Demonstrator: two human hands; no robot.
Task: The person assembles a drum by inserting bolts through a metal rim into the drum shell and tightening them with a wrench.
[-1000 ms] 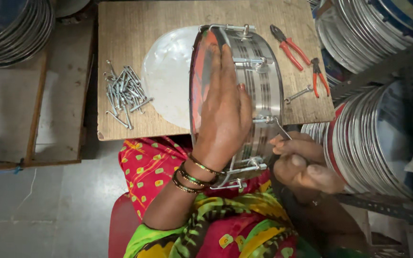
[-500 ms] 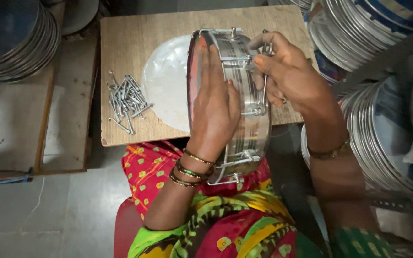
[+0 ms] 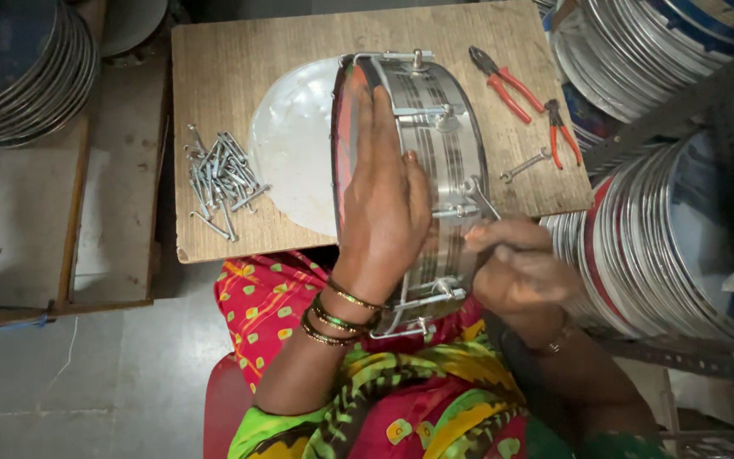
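Observation:
A steel-shelled drum point(image 3: 435, 127) stands on its edge on a wooden board point(image 3: 239, 51), its near part over my lap. My left hand point(image 3: 384, 212) lies flat against the reddish drum head, fingers curled over the rim, steadying it. My right hand point(image 3: 520, 272) is at the shell's near right side, fingertips pinched on a thin metal tension rod point(image 3: 479, 197) that runs across the shell. Several more rods and brackets sit around the shell.
A pile of metal hooks point(image 3: 218, 178) and a white round skin point(image 3: 290, 144) lie on the board left of the drum. Two red-handled pliers point(image 3: 503, 81) point(image 3: 558, 127) and a small wrench point(image 3: 527, 166) lie to its right. Stacked drums point(image 3: 664, 229) crowd the right side, and metal hoops point(image 3: 19, 76) the far left.
My right hand has come back from the drum's far top edge to the near right side of the shell. The left hand stays on the drum head.

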